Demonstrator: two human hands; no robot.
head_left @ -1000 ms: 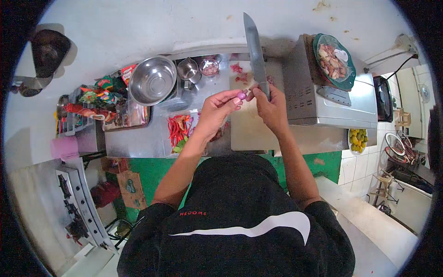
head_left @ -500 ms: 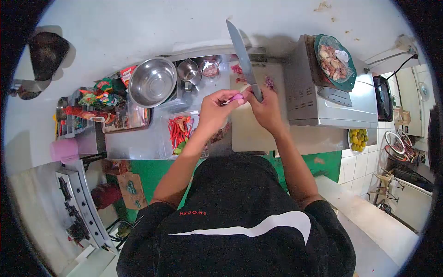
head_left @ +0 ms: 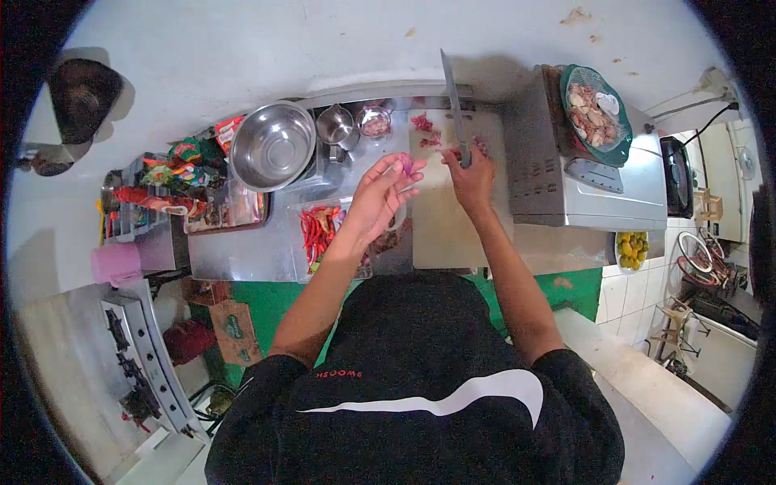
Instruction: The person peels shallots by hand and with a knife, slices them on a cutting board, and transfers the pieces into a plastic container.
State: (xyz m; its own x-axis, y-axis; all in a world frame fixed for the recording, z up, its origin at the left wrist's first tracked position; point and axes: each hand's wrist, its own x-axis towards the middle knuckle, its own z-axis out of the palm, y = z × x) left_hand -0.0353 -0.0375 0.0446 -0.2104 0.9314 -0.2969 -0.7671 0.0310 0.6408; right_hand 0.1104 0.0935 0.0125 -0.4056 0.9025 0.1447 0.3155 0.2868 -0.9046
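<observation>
A small purple shallot sits between the fingertips of my left hand, whose palm is turned up at the left edge of the cutting board. My right hand grips a large kitchen knife, blade pointing up and away from me. Both hands are over the pale cutting board. Small heaps of chopped reddish-purple pieces lie at the board's far end. Left of the board, a clear tray holds red chilies.
A steel bowl, a steel jug and a small bowl of pale pieces stand at the back. On the right, a silver appliance bears a green plate of food. Packets crowd the left side.
My hands have moved apart. The left hand has turned its palm up with the shallot, and the right has drawn the knife away to the right, its blade now more upright.
</observation>
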